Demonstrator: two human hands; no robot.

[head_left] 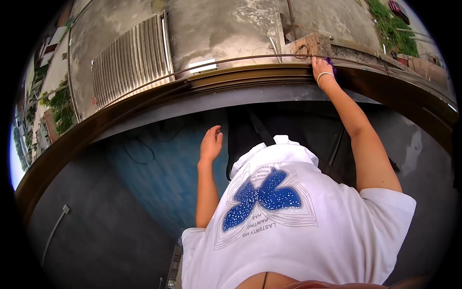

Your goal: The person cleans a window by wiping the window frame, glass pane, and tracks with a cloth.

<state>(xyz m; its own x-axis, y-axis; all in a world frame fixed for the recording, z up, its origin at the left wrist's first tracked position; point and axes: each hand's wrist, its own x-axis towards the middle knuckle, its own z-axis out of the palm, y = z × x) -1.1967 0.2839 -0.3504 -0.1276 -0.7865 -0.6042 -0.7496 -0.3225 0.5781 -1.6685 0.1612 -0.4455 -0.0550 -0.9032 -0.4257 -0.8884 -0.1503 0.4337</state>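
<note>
My right hand [323, 70] reaches forward to the brown window frame [250, 73], its fingers closed on a purple cloth [332, 65]. Most of the cloth is hidden behind the hand, and only a dark purple edge shows at its right side. A pale bracelet circles the right wrist. Lower down, my left hand [211, 142] hangs in front of my body, near the grey sill [231, 95]. It holds nothing, and its fingers are loosely bent with the thumb apart.
Beyond the frame lies a drop to concrete ground, with a corrugated metal sheet [132, 60] below. A thin rail or cable [236, 59] runs along the outside. Inside are a dark wall, a blue surface [144, 168] under the sill and a white cord [55, 229].
</note>
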